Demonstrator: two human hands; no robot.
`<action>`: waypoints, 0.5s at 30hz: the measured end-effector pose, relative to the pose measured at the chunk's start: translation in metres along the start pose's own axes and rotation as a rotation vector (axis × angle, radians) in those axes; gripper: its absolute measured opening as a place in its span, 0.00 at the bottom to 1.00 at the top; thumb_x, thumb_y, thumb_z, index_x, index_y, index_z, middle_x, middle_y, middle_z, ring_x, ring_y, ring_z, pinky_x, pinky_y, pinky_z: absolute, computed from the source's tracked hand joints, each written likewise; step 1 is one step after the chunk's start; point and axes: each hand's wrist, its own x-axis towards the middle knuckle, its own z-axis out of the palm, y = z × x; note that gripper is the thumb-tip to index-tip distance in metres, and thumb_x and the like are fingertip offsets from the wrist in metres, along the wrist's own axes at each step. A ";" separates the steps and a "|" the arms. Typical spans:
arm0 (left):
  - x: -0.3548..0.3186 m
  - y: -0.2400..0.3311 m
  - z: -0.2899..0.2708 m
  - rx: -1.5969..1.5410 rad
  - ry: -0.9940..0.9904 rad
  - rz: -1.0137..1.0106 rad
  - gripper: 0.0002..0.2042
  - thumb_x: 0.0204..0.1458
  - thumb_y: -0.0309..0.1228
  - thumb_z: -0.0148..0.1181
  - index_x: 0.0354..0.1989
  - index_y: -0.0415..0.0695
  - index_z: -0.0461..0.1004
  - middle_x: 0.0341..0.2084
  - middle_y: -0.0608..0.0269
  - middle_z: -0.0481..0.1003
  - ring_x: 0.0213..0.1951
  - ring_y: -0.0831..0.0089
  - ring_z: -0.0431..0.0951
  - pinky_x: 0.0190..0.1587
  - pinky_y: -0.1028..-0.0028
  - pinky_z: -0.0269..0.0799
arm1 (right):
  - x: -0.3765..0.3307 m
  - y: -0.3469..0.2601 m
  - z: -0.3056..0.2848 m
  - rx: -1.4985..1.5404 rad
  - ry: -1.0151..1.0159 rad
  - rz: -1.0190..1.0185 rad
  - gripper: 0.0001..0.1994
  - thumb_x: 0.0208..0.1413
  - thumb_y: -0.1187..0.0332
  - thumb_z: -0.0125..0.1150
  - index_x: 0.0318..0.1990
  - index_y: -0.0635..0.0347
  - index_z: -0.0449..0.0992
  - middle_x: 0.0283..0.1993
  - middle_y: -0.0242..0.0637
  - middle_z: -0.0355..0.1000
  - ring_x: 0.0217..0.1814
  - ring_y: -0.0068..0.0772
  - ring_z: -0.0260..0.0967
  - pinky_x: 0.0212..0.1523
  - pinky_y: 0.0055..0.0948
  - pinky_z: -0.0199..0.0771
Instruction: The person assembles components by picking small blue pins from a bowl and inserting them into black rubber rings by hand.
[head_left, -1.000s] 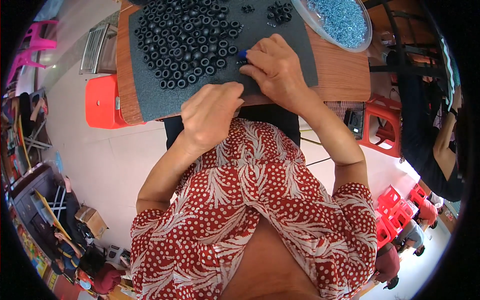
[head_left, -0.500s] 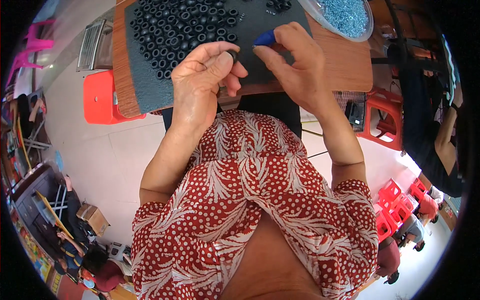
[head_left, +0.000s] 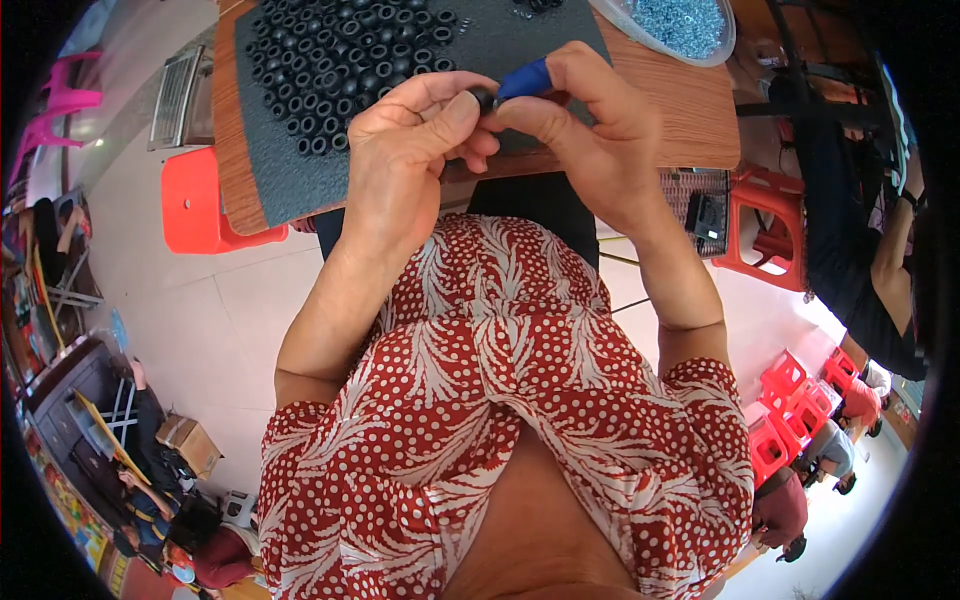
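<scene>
Between thumb and fingers, my left hand (head_left: 398, 165) pinches a small round black cap (head_left: 484, 98) with a hollow centre. My right hand (head_left: 612, 150) meets it from the other side, its thumb and forefinger pressed together. A blue finger cover (head_left: 527, 78) sheathes that forefinger. Whatever lies in this pinch is too small to name; a tiny glint shows at the tips. Beyond my left hand, many similar black caps (head_left: 345, 60) are spread over a dark grey mat (head_left: 262, 180). A few tiny pale pieces (head_left: 464, 23) rest beside them.
The mat covers part of a wooden table (head_left: 690, 130). At the far right stands a tub (head_left: 700, 62) of small bluish clear pieces (head_left: 680, 22). Red stools flank the table, one left (head_left: 195, 200), one right (head_left: 735, 262). A person in black (head_left: 850, 220) is at the right.
My right hand has come in toward my left, so its fingertips now touch the black cap. Before, the two hands were apart. The view has shifted slightly.
</scene>
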 end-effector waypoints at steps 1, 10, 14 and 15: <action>0.001 0.000 -0.002 0.001 0.000 0.002 0.09 0.53 0.26 0.54 0.40 0.34 0.72 0.28 0.56 0.76 0.25 0.75 0.74 0.28 0.79 0.69 | -0.001 0.001 -0.001 0.062 -0.004 0.068 0.04 0.42 0.75 0.63 0.26 0.61 0.73 0.22 0.32 0.68 0.26 0.25 0.65 0.26 0.24 0.64; 0.005 0.000 -0.006 -0.206 -0.145 -0.081 0.11 0.55 0.29 0.51 0.43 0.35 0.70 0.29 0.55 0.75 0.27 0.75 0.74 0.31 0.77 0.69 | 0.000 -0.017 -0.002 0.586 0.051 0.420 0.02 0.50 0.76 0.60 0.31 0.66 0.75 0.27 0.35 0.75 0.31 0.17 0.70 0.34 0.17 0.70; 0.006 -0.001 -0.007 -0.191 -0.129 -0.066 0.12 0.56 0.29 0.50 0.44 0.34 0.69 0.29 0.55 0.75 0.26 0.74 0.74 0.29 0.76 0.69 | 0.001 -0.009 -0.005 0.489 0.028 0.299 0.03 0.50 0.76 0.59 0.31 0.66 0.75 0.28 0.35 0.75 0.31 0.18 0.71 0.33 0.17 0.72; 0.007 -0.002 -0.007 -0.180 -0.124 -0.050 0.12 0.56 0.29 0.50 0.43 0.34 0.69 0.29 0.54 0.75 0.25 0.74 0.74 0.29 0.77 0.69 | 0.001 -0.009 -0.005 0.512 0.030 0.316 0.03 0.50 0.76 0.59 0.31 0.66 0.75 0.28 0.35 0.75 0.31 0.18 0.71 0.33 0.17 0.72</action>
